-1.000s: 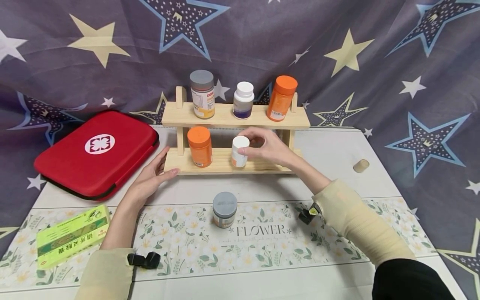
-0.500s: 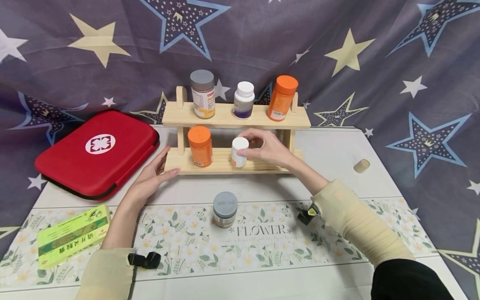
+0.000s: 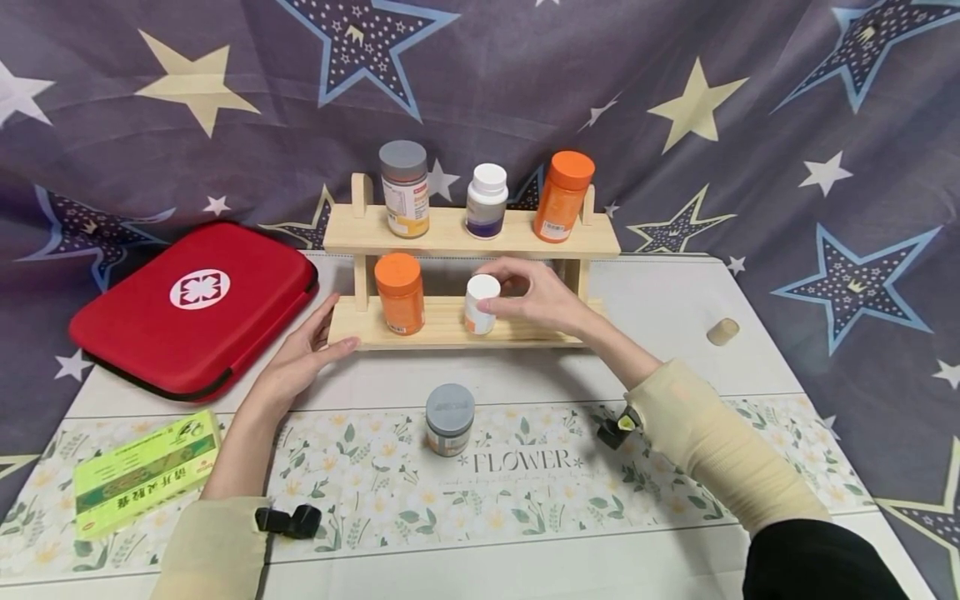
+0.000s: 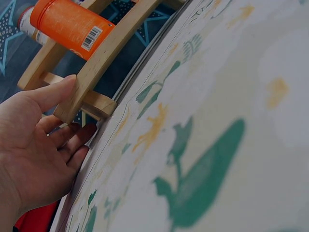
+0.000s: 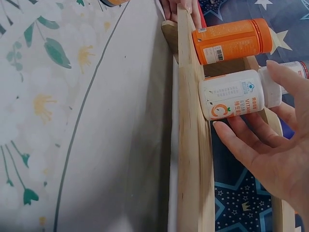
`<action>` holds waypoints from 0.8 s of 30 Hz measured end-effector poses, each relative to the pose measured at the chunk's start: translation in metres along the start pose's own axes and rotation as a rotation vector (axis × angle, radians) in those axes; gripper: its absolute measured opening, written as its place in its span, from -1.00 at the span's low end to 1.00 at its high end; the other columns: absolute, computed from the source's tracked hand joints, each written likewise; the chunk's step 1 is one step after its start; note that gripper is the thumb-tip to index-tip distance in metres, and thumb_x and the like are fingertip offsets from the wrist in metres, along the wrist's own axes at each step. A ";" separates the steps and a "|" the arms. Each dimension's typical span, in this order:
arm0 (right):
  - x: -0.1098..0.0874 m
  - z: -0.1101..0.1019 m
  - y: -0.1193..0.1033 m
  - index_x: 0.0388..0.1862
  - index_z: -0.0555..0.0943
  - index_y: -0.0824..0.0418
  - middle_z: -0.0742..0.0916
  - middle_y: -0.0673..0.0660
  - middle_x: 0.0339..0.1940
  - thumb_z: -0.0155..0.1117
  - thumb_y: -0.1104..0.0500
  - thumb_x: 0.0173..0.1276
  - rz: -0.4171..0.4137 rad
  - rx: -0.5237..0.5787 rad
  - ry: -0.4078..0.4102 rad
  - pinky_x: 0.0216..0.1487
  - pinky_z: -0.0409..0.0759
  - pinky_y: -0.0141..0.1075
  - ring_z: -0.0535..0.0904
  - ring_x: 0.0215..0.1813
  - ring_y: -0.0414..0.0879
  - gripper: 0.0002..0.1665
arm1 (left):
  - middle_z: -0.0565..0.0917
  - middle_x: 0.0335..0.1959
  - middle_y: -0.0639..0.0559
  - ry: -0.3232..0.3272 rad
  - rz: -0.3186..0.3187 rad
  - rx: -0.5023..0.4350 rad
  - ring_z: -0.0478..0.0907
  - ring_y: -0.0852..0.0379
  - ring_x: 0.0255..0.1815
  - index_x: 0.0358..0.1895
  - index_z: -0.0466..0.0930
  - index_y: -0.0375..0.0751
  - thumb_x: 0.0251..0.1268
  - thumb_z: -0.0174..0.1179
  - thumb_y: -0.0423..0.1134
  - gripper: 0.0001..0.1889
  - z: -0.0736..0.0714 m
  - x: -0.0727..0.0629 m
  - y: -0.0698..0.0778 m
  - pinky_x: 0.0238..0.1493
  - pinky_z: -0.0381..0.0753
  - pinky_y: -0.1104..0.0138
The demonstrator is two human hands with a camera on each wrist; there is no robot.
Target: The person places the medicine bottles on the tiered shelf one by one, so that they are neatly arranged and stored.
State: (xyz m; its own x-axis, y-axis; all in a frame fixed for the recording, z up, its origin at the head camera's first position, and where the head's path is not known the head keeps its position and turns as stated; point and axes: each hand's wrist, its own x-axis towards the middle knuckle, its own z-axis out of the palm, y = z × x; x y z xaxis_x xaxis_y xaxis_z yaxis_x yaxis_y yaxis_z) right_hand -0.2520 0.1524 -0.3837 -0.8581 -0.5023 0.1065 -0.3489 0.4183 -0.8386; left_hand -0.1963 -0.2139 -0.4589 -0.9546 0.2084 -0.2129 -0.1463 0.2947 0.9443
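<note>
A two-tier wooden display rack [image 3: 450, 242] stands toward the back of the table. My left hand [image 3: 296, 367] holds its left end, thumb [image 4: 60, 92] against the lower board and fingers bent behind the end. My right hand [image 3: 543, 296] reaches to the lower tier and holds a white vitamin bottle [image 5: 231, 94] upright on the board, thumb at the cap and fingers round the far side. Left of that bottle stands an orange bottle [image 3: 401, 304]. The upper tier bears a grey-capped bottle [image 3: 407, 196], a white-and-purple bottle [image 3: 487, 204] and another orange bottle [image 3: 562, 200].
A grey-lidded jar [image 3: 450, 421] stands on the floral table mat [image 3: 525, 517] before the rack. At the left lie a red first-aid case [image 3: 247, 292] and a green medicine box [image 3: 146, 475]. A small beige stopper-like piece [image 3: 722, 332] lies at the right.
The white vitamin bottle has shifted a touch to the right on the lower tier with the right hand at it. The left hand stays at the rack's end.
</note>
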 end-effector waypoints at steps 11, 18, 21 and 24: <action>-0.010 -0.008 -0.002 0.20 0.67 0.17 0.78 0.16 0.03 0.50 0.23 0.30 -0.033 0.096 0.076 0.17 0.65 -0.22 0.71 0.01 -0.05 -0.52 | -0.03 0.73 -0.09 0.001 0.001 0.002 -0.04 -0.11 0.71 0.71 -0.33 0.12 0.46 0.27 -0.09 0.02 0.000 -0.001 0.001 0.66 -0.03 -0.09; -0.026 -0.012 -0.006 0.21 0.65 0.23 0.75 0.31 0.07 0.45 0.24 0.34 -0.049 0.104 0.183 0.18 0.64 -0.21 0.70 0.03 -0.12 -0.54 | -0.03 0.73 -0.09 0.001 -0.001 0.000 -0.03 -0.09 0.71 0.71 -0.33 0.13 0.47 0.27 -0.10 0.02 0.000 -0.001 0.001 0.66 -0.02 -0.08; -0.033 -0.011 -0.007 0.18 0.65 0.25 0.73 0.35 0.02 0.45 0.24 0.34 -0.058 0.107 0.247 0.16 0.65 -0.24 0.69 0.00 -0.19 -0.57 | -0.02 0.73 -0.09 0.001 -0.001 0.004 -0.02 -0.09 0.71 0.71 -0.33 0.13 0.47 0.26 -0.11 0.01 0.000 -0.001 0.001 0.65 -0.01 -0.08; -0.041 -0.007 -0.007 0.12 0.66 0.30 0.73 0.33 -0.08 0.44 0.26 0.33 -0.081 0.116 0.299 0.08 0.67 -0.29 0.69 -0.05 -0.22 -0.61 | 0.01 0.72 -0.10 0.001 0.003 0.009 0.01 -0.10 0.70 0.71 -0.32 0.14 0.47 0.26 -0.12 0.00 0.000 -0.001 0.001 0.64 0.02 -0.07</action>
State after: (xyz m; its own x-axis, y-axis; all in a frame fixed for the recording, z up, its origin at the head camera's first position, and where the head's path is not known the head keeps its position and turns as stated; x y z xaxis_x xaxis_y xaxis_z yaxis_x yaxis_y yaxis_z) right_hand -0.2171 0.1753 -0.3784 -0.9079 -0.2788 0.3131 -0.3902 0.2887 -0.8743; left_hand -0.1959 -0.2135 -0.4579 -0.9554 0.2081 -0.2097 -0.1410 0.3025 0.9427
